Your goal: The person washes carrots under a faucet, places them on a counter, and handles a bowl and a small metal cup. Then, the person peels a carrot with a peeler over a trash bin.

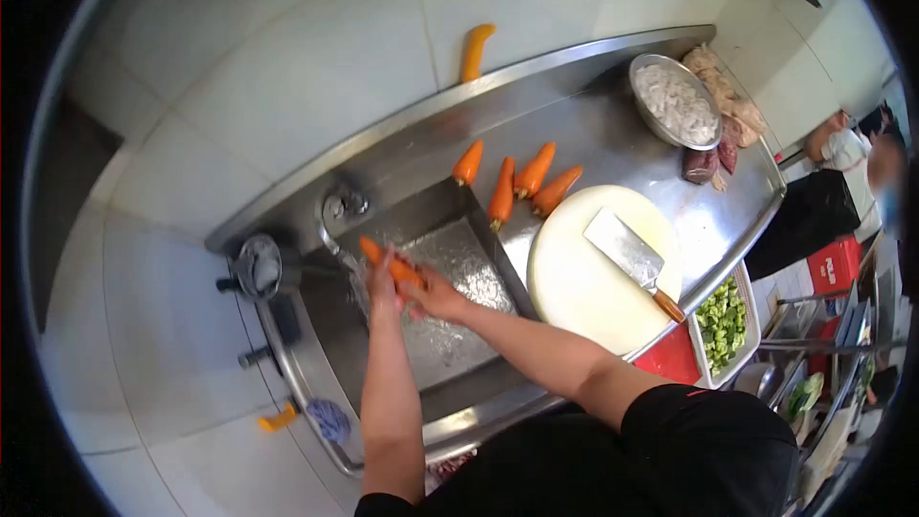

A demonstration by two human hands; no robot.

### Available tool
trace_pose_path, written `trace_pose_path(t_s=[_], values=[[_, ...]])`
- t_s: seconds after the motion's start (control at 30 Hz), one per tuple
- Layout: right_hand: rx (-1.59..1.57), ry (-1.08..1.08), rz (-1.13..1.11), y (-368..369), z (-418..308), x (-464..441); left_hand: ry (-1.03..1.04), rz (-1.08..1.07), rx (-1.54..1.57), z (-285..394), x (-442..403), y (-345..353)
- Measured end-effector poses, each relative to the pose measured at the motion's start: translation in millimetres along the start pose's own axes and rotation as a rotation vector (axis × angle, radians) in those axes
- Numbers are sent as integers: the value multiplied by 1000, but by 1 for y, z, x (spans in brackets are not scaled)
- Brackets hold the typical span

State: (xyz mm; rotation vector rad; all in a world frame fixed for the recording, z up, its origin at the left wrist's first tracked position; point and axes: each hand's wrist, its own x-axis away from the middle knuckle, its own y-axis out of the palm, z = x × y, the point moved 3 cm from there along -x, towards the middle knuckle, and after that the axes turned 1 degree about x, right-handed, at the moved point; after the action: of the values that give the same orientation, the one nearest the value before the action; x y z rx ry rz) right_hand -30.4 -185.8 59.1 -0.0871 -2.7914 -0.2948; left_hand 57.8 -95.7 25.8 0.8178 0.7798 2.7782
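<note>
- Black shirt [550, 469] and sleeves fill the bottom of the frame, nearest the camera, with two bare forearms reaching up toward the left of centre.
- Left hand [384, 280] and right hand [433, 296] both grasp one orange carrot [406, 274], left of centre, over the sink [498, 258].
- Water seems to run from the tap [328, 233] just beside that carrot, so I judge that rinsing is under way; whether its skin is clean is too small to tell.
- Four more carrots [534, 170] lie whole on the metal tabletop [584, 110], above and right of the sink. Whether they are rinsed or waiting, I cannot tell.
- No cut carrot shows, so any slicing looks not yet begun: the cleaver [622, 247] lies flat on the round chopping board [563, 273], right of centre, untouched.
- Chopped greens [720, 325] sit in a tray [754, 337] at the lower right; that cutting appears done.
- Pale pieces fill a bowl [645, 121] at the upper right, apart from the hands.
</note>
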Motion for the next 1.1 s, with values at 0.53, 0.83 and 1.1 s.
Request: trace_pose_path(t_s=[0.53,0.83,1.1], values=[[286,369,-418,2,-17,-40,109,159,-204,23,6,-61],[708,-194,16,-62,-15,51,184,142,-286,112,-127,-82],[843,-242,448,-212,-72,216,-93,46,-553,130,-180,-87]])
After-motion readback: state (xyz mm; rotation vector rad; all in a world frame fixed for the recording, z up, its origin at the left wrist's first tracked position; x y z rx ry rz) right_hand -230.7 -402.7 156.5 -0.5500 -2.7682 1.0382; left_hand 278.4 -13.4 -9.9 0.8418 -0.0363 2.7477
